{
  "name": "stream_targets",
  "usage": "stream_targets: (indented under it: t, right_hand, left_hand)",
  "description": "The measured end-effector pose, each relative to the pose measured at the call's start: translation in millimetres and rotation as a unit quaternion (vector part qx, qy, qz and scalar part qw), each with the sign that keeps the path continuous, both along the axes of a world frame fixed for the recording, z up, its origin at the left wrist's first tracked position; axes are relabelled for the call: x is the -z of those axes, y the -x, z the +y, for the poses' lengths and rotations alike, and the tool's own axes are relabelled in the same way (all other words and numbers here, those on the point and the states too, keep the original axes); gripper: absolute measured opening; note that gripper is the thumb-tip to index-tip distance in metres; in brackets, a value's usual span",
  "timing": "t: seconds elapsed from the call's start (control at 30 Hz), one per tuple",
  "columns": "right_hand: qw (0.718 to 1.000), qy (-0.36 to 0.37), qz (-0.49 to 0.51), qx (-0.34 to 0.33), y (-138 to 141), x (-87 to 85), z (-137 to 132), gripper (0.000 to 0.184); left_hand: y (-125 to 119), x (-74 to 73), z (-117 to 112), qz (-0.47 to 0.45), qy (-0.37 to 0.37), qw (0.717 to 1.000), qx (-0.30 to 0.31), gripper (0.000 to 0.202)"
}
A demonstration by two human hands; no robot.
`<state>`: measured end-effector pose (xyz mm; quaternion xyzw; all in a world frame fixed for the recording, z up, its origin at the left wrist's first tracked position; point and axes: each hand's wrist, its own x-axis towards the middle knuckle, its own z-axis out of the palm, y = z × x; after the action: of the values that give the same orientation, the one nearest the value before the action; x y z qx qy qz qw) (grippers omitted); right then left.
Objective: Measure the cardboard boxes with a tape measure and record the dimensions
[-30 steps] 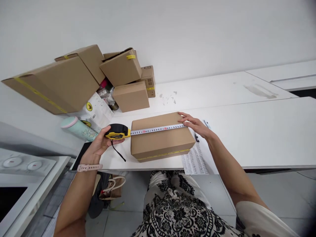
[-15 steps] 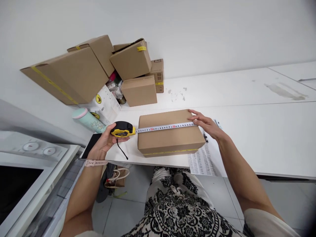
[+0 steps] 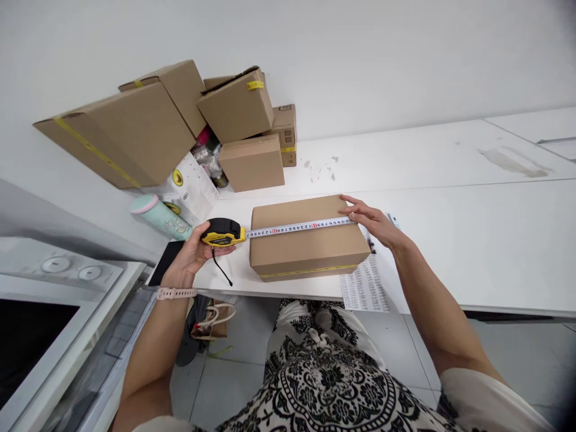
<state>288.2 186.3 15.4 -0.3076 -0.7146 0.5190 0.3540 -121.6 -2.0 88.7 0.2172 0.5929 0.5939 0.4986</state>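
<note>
A closed brown cardboard box (image 3: 306, 249) with yellow tape lies near the front edge of the white table (image 3: 472, 228). My left hand (image 3: 193, 255) is closed around a yellow and black tape measure (image 3: 221, 233) just left of the box. Its white blade (image 3: 297, 227) stretches across the box's top. My right hand (image 3: 371, 221) pinches the blade's end down at the box's right edge, fingers resting on the box.
Several cardboard boxes (image 3: 135, 129) are stacked at the back left against the wall, with a mint bottle (image 3: 157, 216) and a white package beside them. A printed sheet (image 3: 366, 282) and a pen lie under my right wrist. A dark tablet (image 3: 166, 270) sits at the table's left corner.
The view has shifted a little; both hands keep the tape stretched over the box in the same hold.
</note>
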Motion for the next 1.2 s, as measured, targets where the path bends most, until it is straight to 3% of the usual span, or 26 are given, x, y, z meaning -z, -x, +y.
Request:
stream_targets:
  t: [0.13, 0.23, 0.3, 0.4, 0.5, 0.57, 0.67, 0.77, 0.87, 0.97, 1.2]
  right_hand:
    - [0.997, 0.03, -0.038, 0.059, -6.5, -11.4, -3.5, 0.043]
    - [0.992, 0.038, -0.042, 0.109, -14.1, -41.3, -9.0, 0.038]
    - [0.991, 0.011, -0.003, 0.136, -16.3, -70.8, -12.5, 0.032]
    - [0.982, -0.05, 0.048, 0.174, -11.4, -113.0, -10.4, 0.022]
    - [0.982, -0.063, 0.048, 0.169, 1.8, -130.3, 4.8, 0.017]
    - [0.988, -0.048, 0.035, 0.143, 14.0, -123.8, 19.5, 0.015]
    - [0.997, -0.019, 0.022, 0.074, 36.5, -98.7, 39.0, 0.016]
    - [1.0, 0.011, 0.017, 0.0, 63.1, -73.5, 49.1, 0.018]
    - [0.998, 0.032, 0.011, -0.055, 89.6, -57.4, 54.2, 0.022]
    - [0.997, 0.034, -0.003, -0.063, 108.9, -46.6, 61.0, 0.024]
    - [0.997, -0.011, -0.07, -0.036, 115.3, -29.2, 70.6, 0.026]
  left_hand:
    - [-9.9, -9.5, -12.5, 0.018, -0.039, 0.999, -0.02, 0.023]
    - [-20.8, -20.1, -32.3, 0.031, -0.078, 0.996, -0.012, 0.031]
    - [-33.4, -26.0, -47.0, 0.04, -0.086, 0.995, 0.028, 0.038]
    - [-65.0, -27.0, -66.2, 0.031, -0.079, 0.987, 0.135, 0.048]
    - [-107.3, -13.3, -80.7, -0.042, -0.079, 0.968, 0.233, 0.06]
    - [-134.7, 3.0, -88.0, -0.11, -0.073, 0.948, 0.29, 0.074]
    - [-168.3, 29.3, -95.2, -0.202, -0.071, 0.914, 0.345, 0.092]
    - [-194.7, 44.0, -96.3, -0.26, -0.044, 0.885, 0.383, 0.107]
    - [-216.2, 41.2, -90.9, -0.25, -0.035, 0.892, 0.375, 0.107]
    - [-229.7, 31.6, -82.4, -0.225, -0.05, 0.913, 0.336, 0.09]
    - [-230.4, 29.4, -76.2, -0.235, -0.041, 0.922, 0.305, 0.077]
